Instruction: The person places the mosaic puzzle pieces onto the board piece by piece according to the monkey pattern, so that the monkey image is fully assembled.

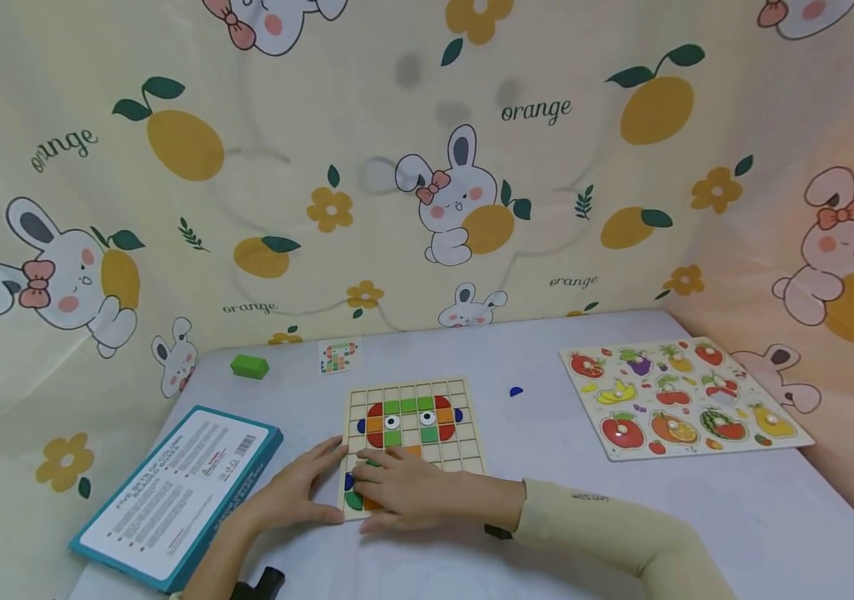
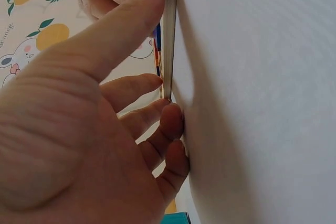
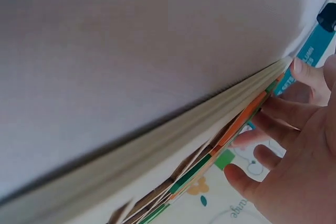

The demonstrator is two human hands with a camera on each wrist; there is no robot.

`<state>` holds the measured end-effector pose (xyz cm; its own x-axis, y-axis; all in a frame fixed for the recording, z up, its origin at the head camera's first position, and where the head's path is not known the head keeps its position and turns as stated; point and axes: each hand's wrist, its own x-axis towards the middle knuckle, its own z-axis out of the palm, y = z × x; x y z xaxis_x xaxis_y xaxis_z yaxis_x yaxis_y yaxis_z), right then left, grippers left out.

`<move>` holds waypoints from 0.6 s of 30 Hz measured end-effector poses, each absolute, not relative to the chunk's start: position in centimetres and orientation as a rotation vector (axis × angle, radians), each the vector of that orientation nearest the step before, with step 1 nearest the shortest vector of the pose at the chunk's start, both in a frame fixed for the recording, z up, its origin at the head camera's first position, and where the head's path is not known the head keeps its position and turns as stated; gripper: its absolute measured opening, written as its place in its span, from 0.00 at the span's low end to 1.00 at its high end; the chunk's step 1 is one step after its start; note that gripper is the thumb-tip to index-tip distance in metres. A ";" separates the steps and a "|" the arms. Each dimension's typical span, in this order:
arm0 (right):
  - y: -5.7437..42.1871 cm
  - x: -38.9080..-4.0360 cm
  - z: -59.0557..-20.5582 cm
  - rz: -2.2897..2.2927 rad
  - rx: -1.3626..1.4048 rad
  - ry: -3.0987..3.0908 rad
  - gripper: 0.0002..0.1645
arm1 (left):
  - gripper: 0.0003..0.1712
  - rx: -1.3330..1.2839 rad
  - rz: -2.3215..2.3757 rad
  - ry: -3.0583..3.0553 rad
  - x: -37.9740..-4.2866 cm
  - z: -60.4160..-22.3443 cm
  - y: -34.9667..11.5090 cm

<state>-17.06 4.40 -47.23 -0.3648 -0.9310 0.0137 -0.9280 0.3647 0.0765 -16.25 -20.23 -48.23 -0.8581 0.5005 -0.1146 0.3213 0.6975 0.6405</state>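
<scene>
A square-grid wooden puzzle board bears red, green, orange and blue pieces, two of them with eye discs. My left hand rests along its left edge; in the left wrist view the thumb and fingertips touch the board's side, the lower fingers near the tabletop. Across the board's lower part lies my right hand, fingers extended toward the lower-left pieces. It covers several squares. The right wrist view shows the orange piece beside its fingertips; whether they press it I cannot tell.
A teal box lies at left, with a green block behind it. A small pattern card lies beyond the board. To the right are a blue half-round piece and a fruit puzzle board.
</scene>
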 end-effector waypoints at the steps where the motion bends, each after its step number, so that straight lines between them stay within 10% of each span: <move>1: 4.4 -17.1 -47.2 -0.088 1.738 -2.550 0.38 | 0.58 0.652 0.912 2.629 -16.3 -48.2 -20.2; 18: 12.2 -21.7 -45.6 0.247 1.117 -2.769 0.18 | 0.59 0.603 0.906 2.622 -16.5 -48.3 -20.0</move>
<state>-21.75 12.20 -45.56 -0.7127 -0.6737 0.1952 -0.6976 0.7098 -0.0973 -16.48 -20.04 -48.32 -0.8663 0.4787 -0.1428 0.2883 0.7125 0.6397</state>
